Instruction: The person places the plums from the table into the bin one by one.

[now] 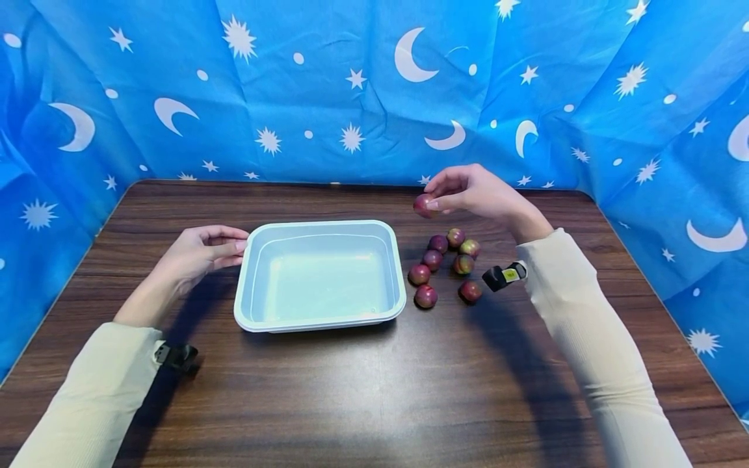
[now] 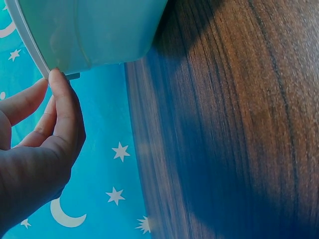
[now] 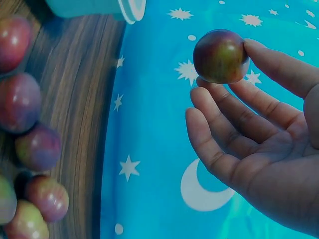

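My right hand [image 1: 476,190] pinches a plum [image 1: 423,205] between thumb and fingertips, up over the back of the table. The right wrist view shows this plum [image 3: 221,56] as dark red with a greenish patch, the other fingers spread loosely below it. My left hand [image 1: 201,255] pinches the left rim of a pale, rectangular plastic basin [image 1: 318,323]. Thumb and forefinger meet at the basin's rim [image 2: 44,69] in the left wrist view. Nothing lies inside the basin. Several plums [image 1: 432,260], red to yellow-green, rest on the table just right of it, below my right hand.
The dark wood-grain table [image 1: 351,396] has rounded back corners. Behind it and along both sides hangs a blue cloth [image 1: 328,91] printed with white moons and stars. Black wrist cameras [image 1: 504,275] sit at both cream sleeves [image 1: 576,312].
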Tool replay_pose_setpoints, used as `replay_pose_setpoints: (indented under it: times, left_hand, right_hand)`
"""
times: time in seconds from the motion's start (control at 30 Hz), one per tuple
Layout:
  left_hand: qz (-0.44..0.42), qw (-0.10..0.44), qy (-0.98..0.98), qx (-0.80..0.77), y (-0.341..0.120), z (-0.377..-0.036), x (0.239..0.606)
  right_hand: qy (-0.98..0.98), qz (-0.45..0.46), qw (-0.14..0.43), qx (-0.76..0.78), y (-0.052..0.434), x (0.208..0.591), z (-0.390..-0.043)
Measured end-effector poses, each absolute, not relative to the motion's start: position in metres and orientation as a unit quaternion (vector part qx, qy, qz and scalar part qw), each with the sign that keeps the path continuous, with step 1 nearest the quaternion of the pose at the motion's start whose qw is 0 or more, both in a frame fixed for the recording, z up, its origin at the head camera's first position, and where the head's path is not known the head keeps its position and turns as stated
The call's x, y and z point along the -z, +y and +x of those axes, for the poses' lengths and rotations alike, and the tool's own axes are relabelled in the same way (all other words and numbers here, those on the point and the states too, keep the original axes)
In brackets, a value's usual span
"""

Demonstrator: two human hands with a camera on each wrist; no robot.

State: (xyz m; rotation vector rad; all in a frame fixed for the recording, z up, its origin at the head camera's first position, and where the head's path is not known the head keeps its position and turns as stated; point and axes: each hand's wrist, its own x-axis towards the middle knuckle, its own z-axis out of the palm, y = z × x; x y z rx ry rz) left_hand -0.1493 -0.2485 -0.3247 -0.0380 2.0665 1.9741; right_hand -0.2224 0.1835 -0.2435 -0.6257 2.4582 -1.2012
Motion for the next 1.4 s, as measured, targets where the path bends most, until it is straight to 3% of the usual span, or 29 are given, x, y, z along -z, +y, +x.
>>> replay_pose_setpoints:
  times: [0.83, 1.4]
  left_hand:
    - [-0.017, 0.142, 0.725, -0.673, -0.248, -0.149, 0.323]
    - [-0.016, 0.14, 0.752, -0.644, -0.249, -0.15, 0.325]
  right_hand:
    - [0.845, -0.275, 0.204, 0.411, 0.122, 0.244, -0.214]
    - [0.84, -0.308, 0.216, 0.392, 0.113, 0.252, -0.205]
